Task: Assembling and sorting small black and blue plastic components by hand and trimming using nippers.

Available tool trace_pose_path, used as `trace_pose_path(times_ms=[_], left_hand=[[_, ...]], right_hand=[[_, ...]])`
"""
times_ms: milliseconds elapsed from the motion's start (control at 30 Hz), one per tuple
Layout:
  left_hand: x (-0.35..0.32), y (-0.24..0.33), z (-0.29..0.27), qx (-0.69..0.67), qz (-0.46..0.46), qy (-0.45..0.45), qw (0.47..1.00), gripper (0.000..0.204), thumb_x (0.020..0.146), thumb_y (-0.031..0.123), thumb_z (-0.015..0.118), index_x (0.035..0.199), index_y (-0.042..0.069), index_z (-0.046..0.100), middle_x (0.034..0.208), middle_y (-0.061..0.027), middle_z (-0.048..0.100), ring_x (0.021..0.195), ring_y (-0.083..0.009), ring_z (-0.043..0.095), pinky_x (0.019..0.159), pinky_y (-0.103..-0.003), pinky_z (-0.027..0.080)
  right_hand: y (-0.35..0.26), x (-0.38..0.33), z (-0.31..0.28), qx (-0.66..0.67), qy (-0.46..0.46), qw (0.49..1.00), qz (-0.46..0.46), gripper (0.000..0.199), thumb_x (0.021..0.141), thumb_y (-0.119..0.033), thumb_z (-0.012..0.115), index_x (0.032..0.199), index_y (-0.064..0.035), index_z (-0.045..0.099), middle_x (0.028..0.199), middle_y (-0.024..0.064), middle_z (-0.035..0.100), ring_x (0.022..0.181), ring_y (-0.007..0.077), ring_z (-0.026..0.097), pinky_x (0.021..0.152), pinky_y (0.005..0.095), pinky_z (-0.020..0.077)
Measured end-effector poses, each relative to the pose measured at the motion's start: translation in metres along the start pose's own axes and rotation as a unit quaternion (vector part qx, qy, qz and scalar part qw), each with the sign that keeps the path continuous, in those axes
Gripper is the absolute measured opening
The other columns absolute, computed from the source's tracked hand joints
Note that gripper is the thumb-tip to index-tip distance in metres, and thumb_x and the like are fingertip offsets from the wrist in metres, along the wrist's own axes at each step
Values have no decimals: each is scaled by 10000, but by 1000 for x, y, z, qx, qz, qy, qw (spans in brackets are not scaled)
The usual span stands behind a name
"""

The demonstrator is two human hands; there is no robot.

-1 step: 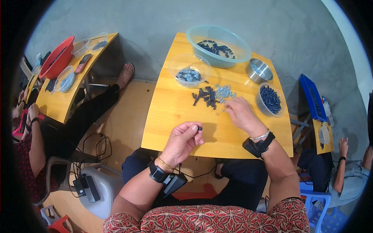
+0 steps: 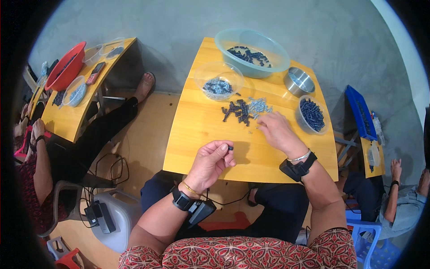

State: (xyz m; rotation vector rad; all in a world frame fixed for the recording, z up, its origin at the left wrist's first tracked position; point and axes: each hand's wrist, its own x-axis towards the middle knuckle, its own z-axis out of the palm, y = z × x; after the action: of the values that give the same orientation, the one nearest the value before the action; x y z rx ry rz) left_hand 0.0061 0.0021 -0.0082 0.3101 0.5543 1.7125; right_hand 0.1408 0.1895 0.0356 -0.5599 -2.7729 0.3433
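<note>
My left hand is over the near edge of the yellow wooden table and pinches a small dark part between thumb and fingers. My right hand lies palm down further right. Its fingertips touch the near edge of a loose pile of dark parts and small silvery parts. Whether those fingertips grip a piece is hidden. Both wrists wear black bands.
Behind the pile stand a clear bowl of parts, a large teal bowl, a steel bowl and a small clear bowl of dark parts. Another person sits at a left table with a red bowl. A blue tray is at right.
</note>
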Motion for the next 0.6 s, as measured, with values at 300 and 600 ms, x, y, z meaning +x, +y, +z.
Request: trace_pose_path(times_ms=[300,600], left_hand=[[3,0,1,0,-12,6,1000,163,893,123,489,962,-6,559,795,-46,527,632,-110,456,634,-274,459],[3,0,0,6,-3,3,1000,158,895,120,481,955,-2,562,799,-45,528,627,-115,454,633,-279,457]], right_hand=[[2,-3,8,43,-3,999,-19,73,725,-5,547,750,-18,480,735,148,519,752,335,513,663,391,415],[-44,-34,8,93,-4,995,-42,42,744,-9,513,761,-7,475,746,174,506,735,359,518,658,430,428]])
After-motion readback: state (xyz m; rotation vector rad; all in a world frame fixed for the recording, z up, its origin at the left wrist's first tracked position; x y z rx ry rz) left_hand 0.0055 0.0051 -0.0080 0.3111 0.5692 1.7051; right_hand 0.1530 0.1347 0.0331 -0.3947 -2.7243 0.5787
